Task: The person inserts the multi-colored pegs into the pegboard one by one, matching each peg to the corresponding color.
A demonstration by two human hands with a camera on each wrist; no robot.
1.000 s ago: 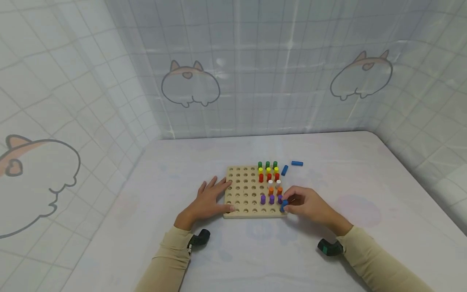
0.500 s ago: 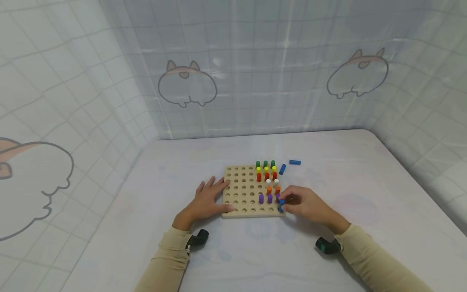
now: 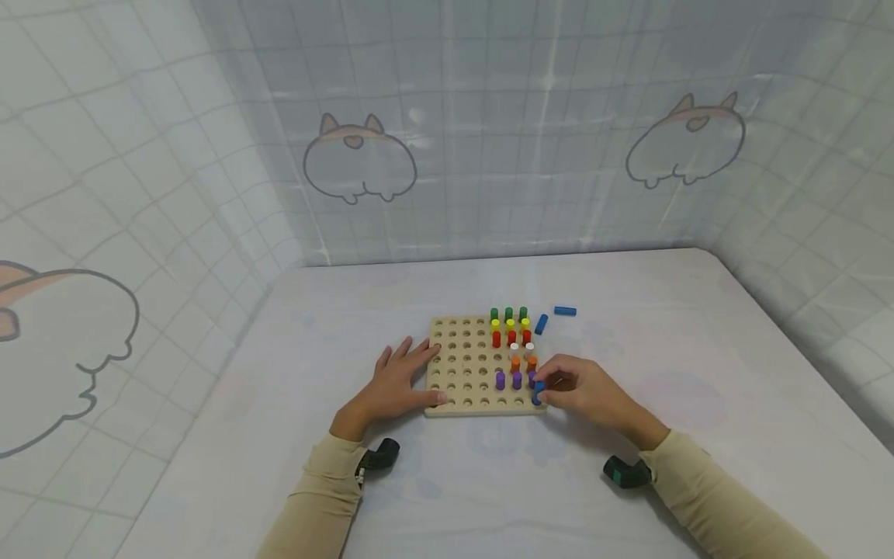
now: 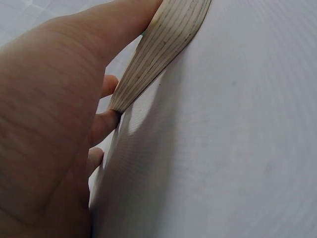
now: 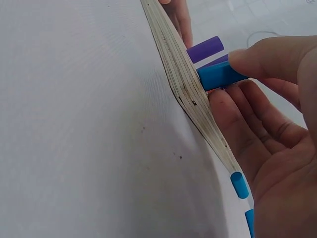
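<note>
A wooden pegboard (image 3: 468, 365) lies on the table with rows of green, yellow, red, white, orange and purple pegs (image 3: 517, 380) standing in its right part. My right hand (image 3: 549, 390) pinches a blue peg (image 3: 538, 393) at the board's near right corner, just in front of the purple pegs. In the right wrist view the blue peg (image 5: 218, 75) is held between thumb and fingers against the board's edge (image 5: 188, 94). My left hand (image 3: 419, 376) rests flat, fingers spread, on the board's left edge. The left wrist view shows its fingers (image 4: 106, 124) against that edge (image 4: 158, 49).
Two loose blue pegs (image 3: 541, 324) (image 3: 565, 310) lie on the table just beyond the board's far right corner. Curtained walls with cartoon prints close in the table at the back and on both sides. The board's left columns have bare holes.
The view has shifted slightly. The right hand still pinches the blue peg at the board's near right corner, and the left hand has stayed on the left edge.
</note>
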